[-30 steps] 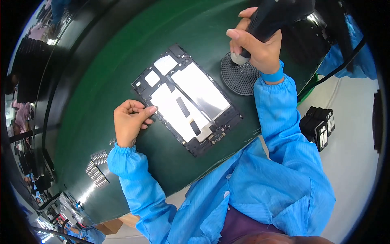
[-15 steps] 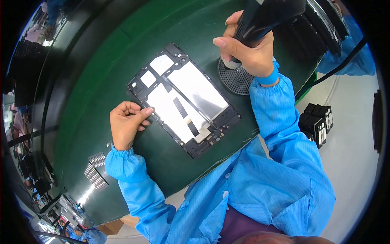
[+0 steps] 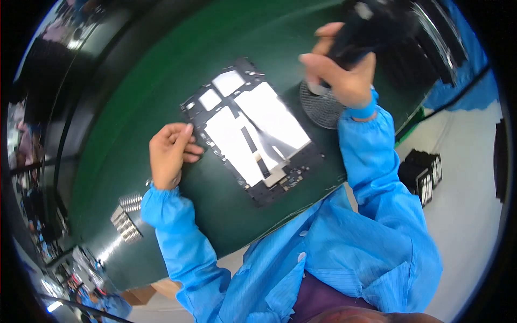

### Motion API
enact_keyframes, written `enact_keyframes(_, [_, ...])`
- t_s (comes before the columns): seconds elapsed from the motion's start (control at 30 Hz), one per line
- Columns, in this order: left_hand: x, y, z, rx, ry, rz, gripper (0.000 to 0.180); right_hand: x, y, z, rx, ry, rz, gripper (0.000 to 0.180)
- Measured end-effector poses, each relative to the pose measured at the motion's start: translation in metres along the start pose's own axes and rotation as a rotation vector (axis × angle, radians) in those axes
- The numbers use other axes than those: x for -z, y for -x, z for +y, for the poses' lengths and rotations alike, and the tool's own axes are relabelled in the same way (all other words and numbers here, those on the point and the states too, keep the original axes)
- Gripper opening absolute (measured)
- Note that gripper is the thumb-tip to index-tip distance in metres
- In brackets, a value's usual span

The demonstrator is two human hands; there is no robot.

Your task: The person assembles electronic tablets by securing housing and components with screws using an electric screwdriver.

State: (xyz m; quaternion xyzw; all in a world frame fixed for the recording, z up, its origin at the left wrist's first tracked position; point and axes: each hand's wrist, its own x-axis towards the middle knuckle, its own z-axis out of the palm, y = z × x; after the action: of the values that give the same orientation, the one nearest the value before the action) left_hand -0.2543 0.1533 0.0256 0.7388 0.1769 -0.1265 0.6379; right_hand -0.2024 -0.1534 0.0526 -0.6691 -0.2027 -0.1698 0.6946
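Here, the right hand (image 3: pixel 344 75) has a closed grip around a dark handheld tool (image 3: pixel 366 29), fingers wrapped about its body, the tool pointing down toward a round dark mesh disc (image 3: pixel 320 105) that lies on the tabletop just beneath the hand; whether the tool's tip touches the disc cannot be told, since the hand covers it. The left hand (image 3: pixel 168 153) holds nothing: its fingers are loosely curled, with the fingertips (image 3: pixel 188 132) resting at the near left edge of a flat black rectangular panel (image 3: pixel 253 132). This panel lies tilted on the dark green tabletop (image 3: pixel 134 86), between the two hands, and carries several white and silvery rectangular patches, with a narrow dark strip across its middle. Both forearms wear bright blue sleeves with gathered cuffs, and the same blue smock fills the lower part of the view. Near the tabletop's lower left edge, well apart from the panel, sit small stacks of ridged silvery parts (image 3: pixel 126 215). On the pale floor to the right, below the tabletop's edge, stands a black box-shaped unit (image 3: pixel 423 172).
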Motion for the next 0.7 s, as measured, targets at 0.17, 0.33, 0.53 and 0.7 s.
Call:
enact_keyframes(0.17, [-0.012,-0.005,0.005,-0.077,0.023,0.006,0.034,-0.006,-0.016,-0.022,0.183,-0.128,0.019,0.034])
enact_keyframes(0.33, [-0.009,-0.007,0.000,-0.085,0.014,0.007,0.029,-0.084,-0.023,-0.042,0.089,-0.228,-0.181,0.038])
enact_keyframes(0.53, [-0.008,-0.007,-0.008,-0.132,0.061,-0.006,0.019,-0.161,-0.016,-0.023,-0.009,-0.189,-0.292,0.035])
enact_keyframes(0.7, [-0.008,-0.008,-0.008,-0.164,0.057,-0.024,0.019,-0.171,-0.013,-0.013,-0.028,-0.174,-0.329,0.035])
